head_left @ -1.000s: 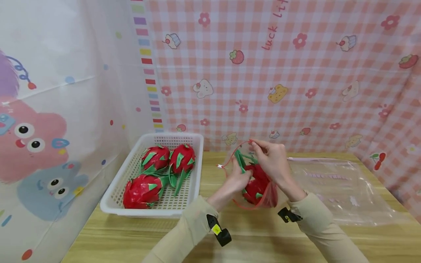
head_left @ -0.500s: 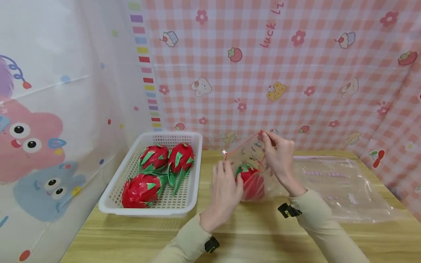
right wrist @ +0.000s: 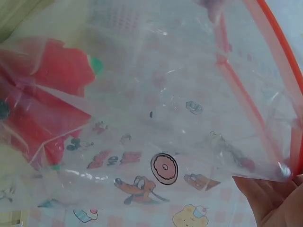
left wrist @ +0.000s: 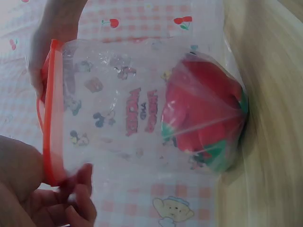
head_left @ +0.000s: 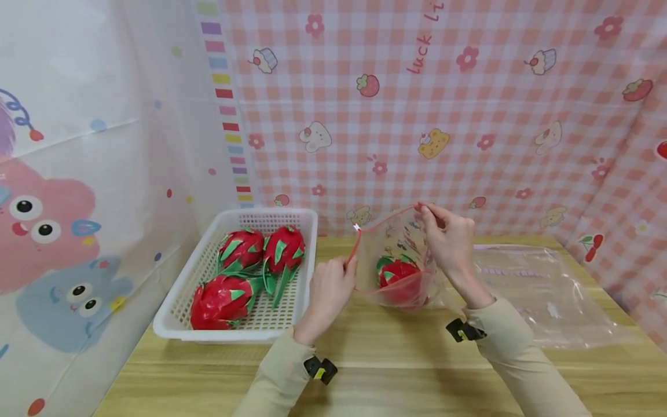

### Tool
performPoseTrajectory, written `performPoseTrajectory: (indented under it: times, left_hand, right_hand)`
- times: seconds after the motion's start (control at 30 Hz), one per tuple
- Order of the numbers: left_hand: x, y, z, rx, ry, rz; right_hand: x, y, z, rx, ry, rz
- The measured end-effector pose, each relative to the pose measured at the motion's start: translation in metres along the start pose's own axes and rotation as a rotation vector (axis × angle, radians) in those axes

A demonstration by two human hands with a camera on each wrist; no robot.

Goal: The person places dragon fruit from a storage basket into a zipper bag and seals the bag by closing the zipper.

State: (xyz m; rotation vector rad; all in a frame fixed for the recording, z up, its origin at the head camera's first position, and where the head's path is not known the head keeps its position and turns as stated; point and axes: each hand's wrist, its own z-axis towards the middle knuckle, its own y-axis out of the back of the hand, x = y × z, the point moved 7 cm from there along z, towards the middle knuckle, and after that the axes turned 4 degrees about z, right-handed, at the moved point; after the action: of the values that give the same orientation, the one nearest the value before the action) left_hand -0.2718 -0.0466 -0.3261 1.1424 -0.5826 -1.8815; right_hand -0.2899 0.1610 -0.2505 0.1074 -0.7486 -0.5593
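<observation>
A clear zip bag (head_left: 397, 255) printed with cartoons stands on the wooden table (head_left: 396, 370), its red zip strip at the top. One red dragon fruit (head_left: 398, 276) with green scales sits inside it at the bottom. My left hand (head_left: 331, 289) pinches the bag's left rim by the zip (left wrist: 51, 142). My right hand (head_left: 448, 243) pinches the rim's right corner and holds it up (right wrist: 284, 170). The fruit shows through the plastic in the left wrist view (left wrist: 203, 118) and the right wrist view (right wrist: 42, 94).
A white perforated basket (head_left: 179, 315) at the left holds three more dragon fruits (head_left: 245, 272). More clear plastic bags (head_left: 542, 289) lie flat on the table at the right. Cartoon-printed cloth walls close in the back and both sides.
The left hand came off the fruit and took the bag's left rim. The bag now stands more upright with the fruit settled at its bottom.
</observation>
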Motion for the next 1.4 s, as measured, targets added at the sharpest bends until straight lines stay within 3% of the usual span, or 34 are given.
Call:
performPoseTrajectory:
  times: [0.17,0.3,0.37,0.47,0.6,0.67,0.73,0.87,0.9,0.97,1.13,1.3,1.4]
  left_hand:
    - [-0.010,0.005,0.014,-0.044,-0.029,-0.057]
    - [-0.022,0.022,0.028,-0.132,-0.061,-0.157]
    - [-0.027,0.033,0.033,-0.182,-0.073,-0.160]
    - [-0.028,0.040,0.035,-0.178,-0.055,-0.040]
    - [-0.023,0.037,0.032,-0.087,-0.009,0.231]
    - [-0.022,0.035,0.032,-0.073,-0.017,0.253]
    - [-0.023,0.038,0.034,-0.124,-0.041,0.172]
    - [-0.025,0.046,0.039,-0.275,-0.089,-0.115]
    - [-0.024,0.045,0.040,-0.290,-0.094,-0.172]
    - [-0.020,0.039,0.042,-0.259,-0.087,-0.244]
    - [-0.011,0.016,0.042,-0.133,-0.036,-0.235]
    - [-0.012,0.021,0.043,-0.204,-0.048,-0.302]
    - [-0.013,0.025,0.043,-0.216,-0.049,-0.338]
  right_hand:
    - [-0.003,0.005,0.010,-0.010,-0.033,0.026]
    - [-0.001,0.018,0.023,-0.084,-0.067,0.067]
    - [0.001,0.023,0.027,-0.105,-0.081,0.068]
    - [-0.003,0.021,0.023,-0.032,-0.123,-0.011]
    - [-0.017,0.007,0.009,0.154,-0.183,-0.138]
    - [-0.021,0.004,0.006,0.187,-0.209,-0.115]
    - [-0.018,0.007,0.008,0.141,-0.190,-0.099]
    - [-0.004,0.023,0.019,-0.045,-0.126,-0.026]
    - [-0.001,0.026,0.020,-0.074,-0.110,-0.038]
    - [-0.001,0.025,0.020,-0.059,-0.113,-0.068]
    - [-0.020,0.009,0.011,0.087,-0.187,-0.101]
    - [-0.013,0.018,0.016,-0.040,-0.136,-0.013]
    - [-0.005,0.020,0.017,-0.076,-0.082,-0.063]
